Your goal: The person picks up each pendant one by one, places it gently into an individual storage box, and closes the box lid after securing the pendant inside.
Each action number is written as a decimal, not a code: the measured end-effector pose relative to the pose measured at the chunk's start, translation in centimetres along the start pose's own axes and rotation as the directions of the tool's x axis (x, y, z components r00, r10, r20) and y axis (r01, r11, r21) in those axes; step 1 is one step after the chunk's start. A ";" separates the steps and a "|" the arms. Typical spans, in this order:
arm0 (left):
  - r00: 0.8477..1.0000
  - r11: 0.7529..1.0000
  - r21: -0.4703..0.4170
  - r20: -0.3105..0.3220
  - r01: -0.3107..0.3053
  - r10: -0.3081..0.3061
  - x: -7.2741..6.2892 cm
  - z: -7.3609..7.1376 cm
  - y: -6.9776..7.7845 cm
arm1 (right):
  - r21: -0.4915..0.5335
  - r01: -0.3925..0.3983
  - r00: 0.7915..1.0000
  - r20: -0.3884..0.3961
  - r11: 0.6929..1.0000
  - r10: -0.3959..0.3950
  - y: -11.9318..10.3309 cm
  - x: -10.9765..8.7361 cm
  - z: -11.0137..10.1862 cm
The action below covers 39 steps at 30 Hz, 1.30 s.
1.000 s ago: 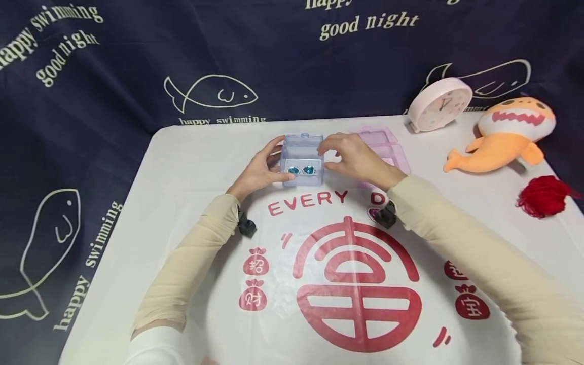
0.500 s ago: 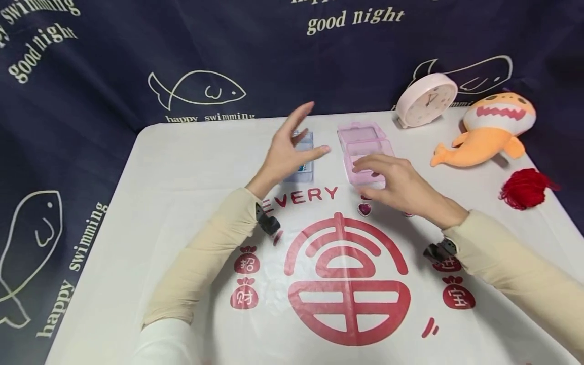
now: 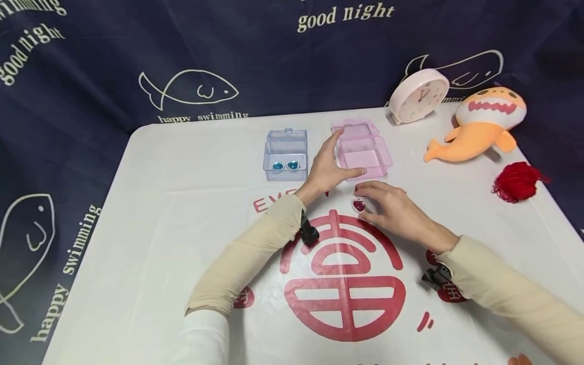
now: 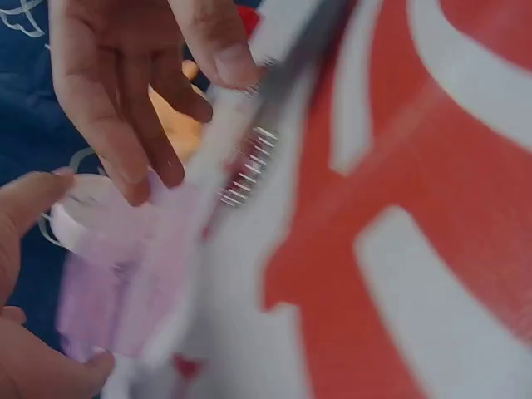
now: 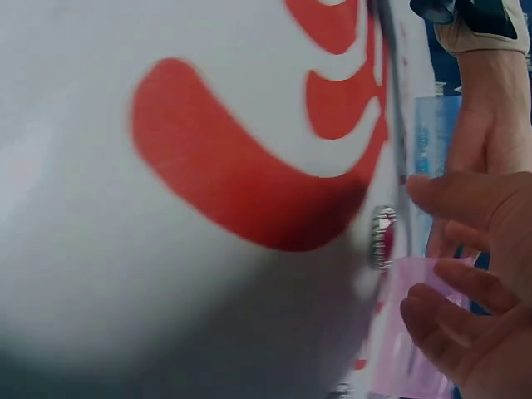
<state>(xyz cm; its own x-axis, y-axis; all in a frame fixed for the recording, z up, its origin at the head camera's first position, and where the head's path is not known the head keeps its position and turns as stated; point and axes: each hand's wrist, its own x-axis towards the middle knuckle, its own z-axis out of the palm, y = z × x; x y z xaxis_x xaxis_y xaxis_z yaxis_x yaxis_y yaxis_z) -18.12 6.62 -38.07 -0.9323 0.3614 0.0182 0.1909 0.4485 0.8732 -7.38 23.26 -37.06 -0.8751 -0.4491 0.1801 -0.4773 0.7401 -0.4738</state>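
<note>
My left hand (image 3: pixel 330 167) is spread at the left side of the pink see-through box (image 3: pixel 365 157), thumb and fingers apart and nothing held. The box stands with its lid raised. My right hand (image 3: pixel 397 210) hovers beside a red heart-shaped gem (image 3: pixel 359 205) with a silvery beaded edge lying on the table. Its fingertips come close around the gem, which shows uncovered in the right wrist view. Left of the pink box, a blue see-through box (image 3: pixel 286 175), also with lid raised, holds two blue gems (image 3: pixel 293 165) with pale rims.
At the back right stand a pink round clock (image 3: pixel 420 96) and an orange shark plush (image 3: pixel 479 132). A bundle of red yarn (image 3: pixel 520 182) lies near the right edge. The white tablecloth (image 3: pixel 159 213) carries red printing, and a navy curtain (image 3: pixel 191 45) hangs behind it.
Both hands have left the blue box. The left hand has swung right to the pink box. The right hand has moved right and nearer the front, to the red gem.
</note>
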 end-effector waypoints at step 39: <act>0.999 0.985 -0.170 0.034 -0.036 0.042 1.3 1.3 -2.6 | -0.031 -0.013 0.999 -0.044 0.999 0.011 0.3 0.1 -0.7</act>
<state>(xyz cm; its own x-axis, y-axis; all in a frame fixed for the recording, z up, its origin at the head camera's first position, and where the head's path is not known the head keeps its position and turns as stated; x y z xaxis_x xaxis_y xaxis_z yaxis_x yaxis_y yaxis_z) -19.48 6.98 -40.91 -0.9124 0.4076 0.0384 0.1693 0.2901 0.9419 -7.67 23.73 -36.59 -0.8831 -0.4186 0.2121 -0.4685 0.7607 -0.4493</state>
